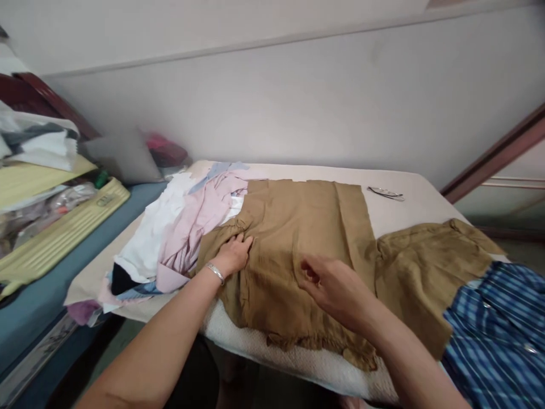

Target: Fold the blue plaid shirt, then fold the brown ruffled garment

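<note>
1. Padded table under everything, white cover showing at far right.
2. Brown garment spread flat across table centre, hem hanging over near edge.
3. Heap of pink and white clothes at left, touching garment.
4. Blue striped cloth at right.
5. Left hand open, palm flat on garment.
6. Right hand pinching a fold of garment.
7. Scissors at far edge.

One head-worn view — close, looking forward and down over the table toward the wall.
</note>
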Demonstrator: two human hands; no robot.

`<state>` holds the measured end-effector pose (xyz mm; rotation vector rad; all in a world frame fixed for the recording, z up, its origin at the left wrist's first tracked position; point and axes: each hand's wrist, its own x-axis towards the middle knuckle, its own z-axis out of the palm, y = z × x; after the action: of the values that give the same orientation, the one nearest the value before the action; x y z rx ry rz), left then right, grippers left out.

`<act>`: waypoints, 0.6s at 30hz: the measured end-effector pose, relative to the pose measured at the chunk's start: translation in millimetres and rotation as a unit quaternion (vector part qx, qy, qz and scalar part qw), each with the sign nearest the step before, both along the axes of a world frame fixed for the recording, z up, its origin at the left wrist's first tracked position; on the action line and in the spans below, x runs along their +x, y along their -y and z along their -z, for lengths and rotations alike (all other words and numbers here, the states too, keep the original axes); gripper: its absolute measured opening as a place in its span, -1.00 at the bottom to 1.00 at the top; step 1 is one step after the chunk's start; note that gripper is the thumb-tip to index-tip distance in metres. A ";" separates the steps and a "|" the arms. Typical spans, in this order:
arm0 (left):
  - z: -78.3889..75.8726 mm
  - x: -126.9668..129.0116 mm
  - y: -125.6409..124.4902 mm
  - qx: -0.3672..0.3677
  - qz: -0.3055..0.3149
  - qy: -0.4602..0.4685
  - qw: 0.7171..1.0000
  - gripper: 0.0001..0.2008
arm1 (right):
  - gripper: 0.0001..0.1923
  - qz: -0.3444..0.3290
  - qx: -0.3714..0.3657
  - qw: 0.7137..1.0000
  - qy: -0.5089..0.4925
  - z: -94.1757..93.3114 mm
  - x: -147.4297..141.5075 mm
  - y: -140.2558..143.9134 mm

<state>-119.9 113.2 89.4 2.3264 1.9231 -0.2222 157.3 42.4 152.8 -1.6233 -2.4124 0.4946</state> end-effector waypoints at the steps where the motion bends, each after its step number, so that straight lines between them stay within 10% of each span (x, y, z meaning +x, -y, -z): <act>1: -0.4 -5.5 -1.6 -0.006 -0.007 -0.005 1.000 -0.60 | -0.84 0.008 -0.056 0.996 0.066 15.5 0.4 -7.1; 5: -12.7 -14.6 -1.6 -0.005 -0.020 -0.015 1.000 -0.67 | -0.79 0.049 -0.150 0.966 0.204 50.9 25.7 -17.7; 12: -27.2 15.1 34.4 -0.102 0.143 0.065 0.982 -0.86 | -0.75 0.084 -0.126 0.962 0.228 35.6 62.2 -15.5; 18: -22.6 2.8 37.0 -0.191 0.119 0.033 0.974 -0.87 | -0.69 0.176 -0.167 0.931 0.274 39.9 88.2 -29.1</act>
<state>-117.0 76.2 112.0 2.2580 1.4161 -0.4812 245.4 71.5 112.9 -2.5784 -2.3786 0.4468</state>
